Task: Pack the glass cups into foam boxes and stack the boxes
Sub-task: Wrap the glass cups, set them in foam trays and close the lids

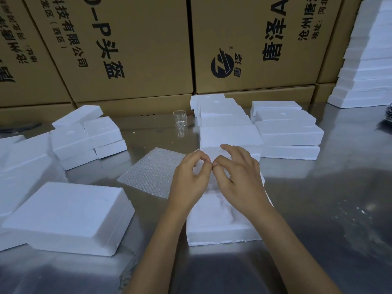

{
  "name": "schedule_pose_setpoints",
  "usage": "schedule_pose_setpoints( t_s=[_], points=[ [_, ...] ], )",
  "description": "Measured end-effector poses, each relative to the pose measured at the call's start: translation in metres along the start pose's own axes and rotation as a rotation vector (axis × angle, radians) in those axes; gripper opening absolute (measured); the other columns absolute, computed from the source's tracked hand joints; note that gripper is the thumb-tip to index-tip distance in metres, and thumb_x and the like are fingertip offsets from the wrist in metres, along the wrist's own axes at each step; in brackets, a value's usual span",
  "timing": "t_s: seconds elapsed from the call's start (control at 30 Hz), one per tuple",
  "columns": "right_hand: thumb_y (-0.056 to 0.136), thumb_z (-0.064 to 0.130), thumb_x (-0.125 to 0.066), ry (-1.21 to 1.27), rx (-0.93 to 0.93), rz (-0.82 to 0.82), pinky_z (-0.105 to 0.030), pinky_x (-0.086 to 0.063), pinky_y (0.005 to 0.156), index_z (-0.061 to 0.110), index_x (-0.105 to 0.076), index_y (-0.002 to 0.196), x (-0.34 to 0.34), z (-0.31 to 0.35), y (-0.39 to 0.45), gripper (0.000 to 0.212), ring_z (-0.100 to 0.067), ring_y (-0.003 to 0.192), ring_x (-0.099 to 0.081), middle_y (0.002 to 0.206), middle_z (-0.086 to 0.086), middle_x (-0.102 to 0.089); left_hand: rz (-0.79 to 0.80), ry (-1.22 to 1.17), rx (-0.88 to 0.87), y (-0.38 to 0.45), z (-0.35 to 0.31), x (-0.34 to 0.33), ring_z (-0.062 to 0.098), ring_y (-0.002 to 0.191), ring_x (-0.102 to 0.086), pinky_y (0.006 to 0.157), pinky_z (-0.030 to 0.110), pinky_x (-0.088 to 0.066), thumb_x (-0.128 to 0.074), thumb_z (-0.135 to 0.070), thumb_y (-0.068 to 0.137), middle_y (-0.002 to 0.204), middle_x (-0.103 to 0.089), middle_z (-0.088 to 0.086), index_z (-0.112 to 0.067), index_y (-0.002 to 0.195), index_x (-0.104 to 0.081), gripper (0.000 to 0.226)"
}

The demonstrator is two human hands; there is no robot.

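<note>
Foam boxes are lying all over the steel counter [318, 209] we are looking down on, with cardboard cartons [131, 49] standing along its far edge and a tall stack of foam [369, 60] rising at the far right. The open foam box [222, 228] is sitting directly under our hands; what its hollow contains we cannot tell. Closed foam boxes are stacking up just beyond it [229, 128], to the right [290, 134] and at the left [70, 215]. A sheet of bubble wrap [152, 172] is lying flat just left of the open box, touching our left wrist area. Our left hand [191, 177] and right hand [239, 177] are both curling, fingertips pinching together on something pale and thin that we cannot make out. One glass cup [180, 120] is standing upright well beyond our hands, near the cartons.
</note>
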State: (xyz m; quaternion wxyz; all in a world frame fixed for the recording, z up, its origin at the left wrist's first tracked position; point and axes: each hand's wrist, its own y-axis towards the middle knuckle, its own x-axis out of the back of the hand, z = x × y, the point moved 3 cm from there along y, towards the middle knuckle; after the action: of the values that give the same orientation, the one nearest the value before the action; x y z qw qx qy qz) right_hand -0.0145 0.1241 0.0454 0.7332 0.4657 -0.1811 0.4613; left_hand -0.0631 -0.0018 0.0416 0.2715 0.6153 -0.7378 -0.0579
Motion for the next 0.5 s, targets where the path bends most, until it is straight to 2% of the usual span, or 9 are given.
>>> schedule_pose_setpoints(
  t_s=[0.1, 0.2, 0.3, 0.33, 0.4, 0.47, 0.5],
  points=[
    [0.103, 0.031, -0.041, 0.128, -0.056, 0.053, -0.033, -0.020, 0.112, 0.031, -0.065, 0.111, -0.003, -0.004, 0.000, 0.025, -0.007, 0.142, -0.025, 0.151, 0.010, -0.041, 0.068, 0.024, -0.043, 0.000, 0.001, 0.003, 0.007, 0.095, -0.059, 0.079, 0.026, -0.045, -0.051, -0.034, 0.091, 0.093, -0.062, -0.011, -0.018, 0.083, -0.066, 0.024],
    [0.103, 0.035, -0.044, 0.311, -0.106, 0.033, -0.030, -0.031, 0.111, 0.039, -0.051, 0.132, -0.002, -0.009, 0.001, 0.030, -0.002, 0.133, -0.034, 0.145, 0.019, -0.044, 0.114, 0.127, -0.072, -0.001, 0.007, 0.003, 0.010, 0.105, -0.058, 0.088, 0.037, -0.050, -0.050, -0.049, 0.087, 0.101, -0.062, -0.015, -0.026, 0.081, -0.063, 0.027],
    [0.101, 0.033, -0.051, 0.426, -0.253, -0.066, -0.005, -0.035, 0.089, 0.034, -0.053, 0.128, 0.005, -0.020, 0.005, 0.028, -0.003, 0.115, -0.050, 0.132, 0.017, -0.053, 0.096, 0.220, -0.087, 0.001, 0.011, 0.003, 0.004, 0.105, -0.056, 0.084, 0.033, -0.049, -0.062, -0.052, 0.080, 0.104, -0.060, -0.021, -0.032, 0.082, -0.060, 0.020],
    [0.099, 0.031, -0.054, 0.437, -0.303, -0.079, -0.002, -0.036, 0.080, 0.030, -0.056, 0.123, 0.007, -0.025, 0.006, 0.024, -0.004, 0.106, -0.054, 0.124, 0.015, -0.057, 0.089, 0.231, -0.095, 0.001, 0.012, 0.003, 0.002, 0.103, -0.056, 0.082, 0.030, -0.049, -0.067, -0.051, 0.080, 0.103, -0.060, -0.021, -0.032, 0.083, -0.059, 0.021],
    [0.097, 0.031, -0.059, 0.476, -0.377, -0.061, -0.004, -0.040, 0.071, 0.027, -0.060, 0.112, 0.009, -0.033, 0.007, 0.016, -0.011, 0.092, -0.058, 0.104, 0.011, -0.063, 0.067, 0.219, -0.091, 0.002, 0.013, 0.002, -0.001, 0.103, -0.056, 0.081, 0.026, -0.048, -0.074, -0.048, 0.081, 0.102, -0.060, -0.022, -0.031, 0.083, -0.059, 0.022],
    [0.095, 0.028, -0.063, 0.575, -0.411, -0.050, -0.020, -0.049, 0.078, 0.026, -0.063, 0.104, 0.011, -0.036, 0.008, 0.009, -0.022, 0.089, -0.062, 0.098, 0.003, -0.066, 0.032, 0.198, -0.056, 0.002, 0.012, 0.002, -0.006, 0.107, -0.054, 0.086, 0.028, -0.049, -0.078, -0.046, 0.080, 0.108, -0.058, -0.030, -0.037, 0.091, -0.060, 0.023],
    [0.094, 0.025, -0.065, 0.631, -0.421, -0.058, -0.029, -0.051, 0.083, 0.026, -0.065, 0.101, 0.013, -0.036, 0.008, 0.007, -0.026, 0.091, -0.064, 0.100, 0.001, -0.067, 0.022, 0.176, -0.032, 0.002, 0.010, 0.003, -0.008, 0.108, -0.053, 0.089, 0.030, -0.050, -0.080, -0.046, 0.078, 0.111, -0.055, -0.036, -0.043, 0.100, -0.058, 0.031]
  ],
)
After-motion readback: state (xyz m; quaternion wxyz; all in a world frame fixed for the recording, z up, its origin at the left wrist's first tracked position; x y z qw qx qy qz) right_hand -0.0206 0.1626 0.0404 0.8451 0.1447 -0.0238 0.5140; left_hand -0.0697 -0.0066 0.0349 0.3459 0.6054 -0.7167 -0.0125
